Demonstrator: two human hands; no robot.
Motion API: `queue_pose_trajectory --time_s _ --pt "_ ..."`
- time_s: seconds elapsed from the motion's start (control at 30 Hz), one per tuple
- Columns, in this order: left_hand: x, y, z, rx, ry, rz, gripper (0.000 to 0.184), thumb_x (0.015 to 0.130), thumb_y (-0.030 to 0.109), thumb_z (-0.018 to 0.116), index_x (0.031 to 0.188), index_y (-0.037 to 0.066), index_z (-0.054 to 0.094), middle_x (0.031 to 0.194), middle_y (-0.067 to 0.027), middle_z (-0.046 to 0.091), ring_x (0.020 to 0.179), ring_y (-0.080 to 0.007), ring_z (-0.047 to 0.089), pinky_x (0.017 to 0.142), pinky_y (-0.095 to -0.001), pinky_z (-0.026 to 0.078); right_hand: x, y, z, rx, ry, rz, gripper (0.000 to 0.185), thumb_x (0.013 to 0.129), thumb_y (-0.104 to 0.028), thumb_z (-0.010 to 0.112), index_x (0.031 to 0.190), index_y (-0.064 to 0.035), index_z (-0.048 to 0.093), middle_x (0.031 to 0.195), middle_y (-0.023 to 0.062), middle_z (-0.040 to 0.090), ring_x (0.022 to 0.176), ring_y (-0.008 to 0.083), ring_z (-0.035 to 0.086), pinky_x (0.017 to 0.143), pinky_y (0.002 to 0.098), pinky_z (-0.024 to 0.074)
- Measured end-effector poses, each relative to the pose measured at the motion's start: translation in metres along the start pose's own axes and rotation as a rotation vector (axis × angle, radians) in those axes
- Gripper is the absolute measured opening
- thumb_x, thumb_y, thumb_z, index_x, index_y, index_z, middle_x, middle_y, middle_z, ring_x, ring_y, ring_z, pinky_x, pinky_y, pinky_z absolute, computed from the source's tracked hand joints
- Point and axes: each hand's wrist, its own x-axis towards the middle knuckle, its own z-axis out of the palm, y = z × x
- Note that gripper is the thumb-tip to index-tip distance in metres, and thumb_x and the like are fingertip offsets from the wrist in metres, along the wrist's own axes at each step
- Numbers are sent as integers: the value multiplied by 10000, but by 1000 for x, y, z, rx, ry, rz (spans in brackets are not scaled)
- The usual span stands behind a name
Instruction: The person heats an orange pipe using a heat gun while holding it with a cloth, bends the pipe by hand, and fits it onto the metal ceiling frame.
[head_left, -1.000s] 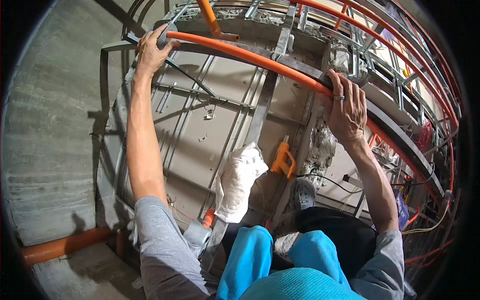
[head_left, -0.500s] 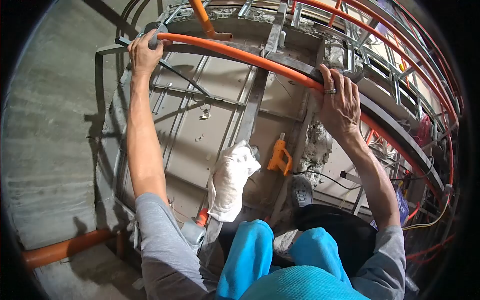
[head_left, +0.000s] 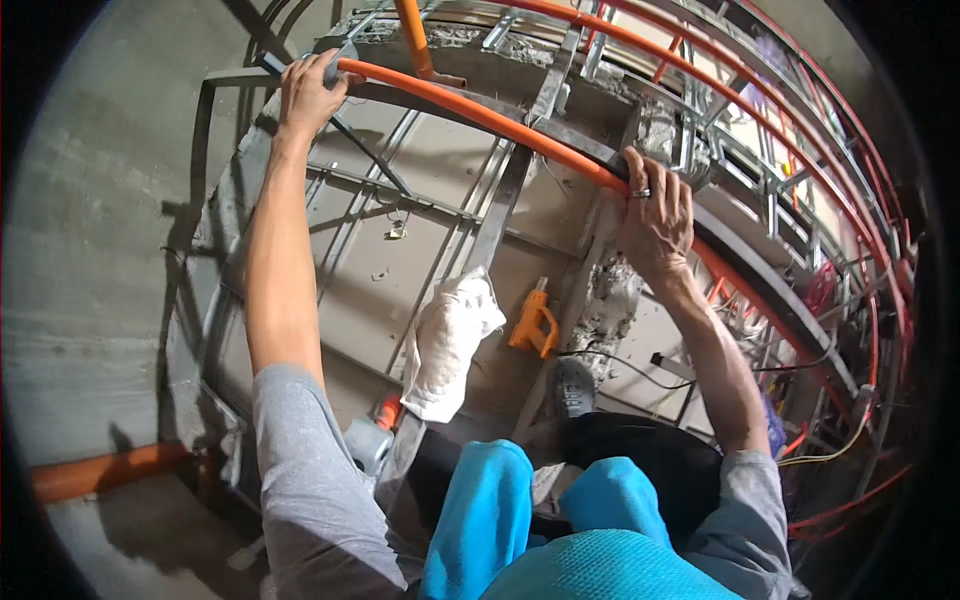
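Along a dark metal beam [head_left: 450, 98] runs a long orange pipe [head_left: 480, 112], sloping down to the right. My left hand [head_left: 308, 100] is closed round a dark grey round piece [head_left: 331, 68] at the pipe's left end. Further right, my right hand [head_left: 662, 212], with a ring on one finger, is wrapped over the pipe from above; its fingertips are partly hidden. Below the pipe, between my arms, lie a crumpled white cloth bundle [head_left: 450, 345] and an orange hand tool [head_left: 535, 322].
Rough concrete edging [head_left: 610, 295] and metal framing [head_left: 480, 240] lie beneath my arms. Several orange pipes [head_left: 740, 95] and metal channels pass at upper right. A grey wall [head_left: 100, 270] stands left, with another orange pipe [head_left: 110, 470] at its foot. My shoe [head_left: 572, 388] rests near a dark cable [head_left: 640, 372].
The view has shifted and turned slightly. In it, my left hand sits a little further right and my right hand a little further left and lower. Both keep their hold.
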Motion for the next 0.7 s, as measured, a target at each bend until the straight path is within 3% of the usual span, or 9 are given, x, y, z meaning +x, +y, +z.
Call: queue_pose_trajectory --time_s 0.13,0.17,0.27,0.3,0.4,0.47,0.53,0.6,0.7 --pt "-8 11 -17 31 -84 -52 763 882 458 783 1495 105 498 1451 -165 550 1319 -371 518 1129 -472 381 2 -2 -3 -20 -46 7 534 1000 -362 621 1443 -84 516 1211 135 612 1085 320 590 922 455 455" --pt "-14 13 -25 -22 -75 -71 900 878 497 775 1589 136 357 1533 -153 471 1413 -380 435 1185 -511 311 3 -2 -6 -17 -69 6 534 1005 -364 616 1447 -84 510 1223 138 607 1097 325 584 929 461 450" --pt "-36 14 -55 92 -174 -186 961 871 535 767 1618 146 303 1564 -144 438 1472 -373 383 1208 -565 277 4 -7 -15 -61 -167 21 567 1016 -393 594 1456 -51 488 1262 124 597 1151 310 562 982 456 434" --pt "-42 16 -74 74 -254 -282 1005 869 549 764 1637 153 251 1595 -148 398 1506 -364 345 1218 -625 233 5 -6 -13 -66 -175 27 560 1022 -384 583 1462 -53 480 1273 125 593 1160 312 560 988 460 429" --pt "-58 -7 -128 -66 -470 -407 962 907 618 694 1631 130 290 1634 -218 353 1518 -383 339 1232 -491 295 0 0 -9 -53 -121 -25 524 1040 -390 557 1451 -71 497 1227 156 608 1098 346 577 943 464 447" --pt "-66 -13 -185 -81 -710 -371 947 921 670 649 1611 99 342 1605 -259 394 1516 -371 356 1214 -428 334 0 4 -7 -17 -49 -66 524 1042 -402 550 1449 -77 497 1223 161 616 1093 351 581 949 477 444" --pt "-69 1 -250 -108 -981 -445 906 949 658 628 1595 78 373 1561 -264 460 1476 -336 433 1197 -424 355 0 3 -7 21 -68 -49 520 1043 -413 544 1442 -81 499 1224 166 622 1099 358 582 952 491 440" --pt "-92 19 -310 -296 -1047 -585 846 984 633 596 1589 80 389 1533 -247 505 1418 -310 504 1165 -410 392 0 0 -9 -6 -27 -50 505 1051 -411 532 1442 -92 500 1214 157 624 1110 354 586 959 495 437" --pt "-157 39 -372 -569 -902 -552 765 1029 599 541 1589 98 404 1450 -182 580 1300 -251 591 1113 -413 440 2 -4 -17 40 -124 30 503 1054 -416 524 1453 -111 494 1246 158 611 1153 349 573 1000 492 420"
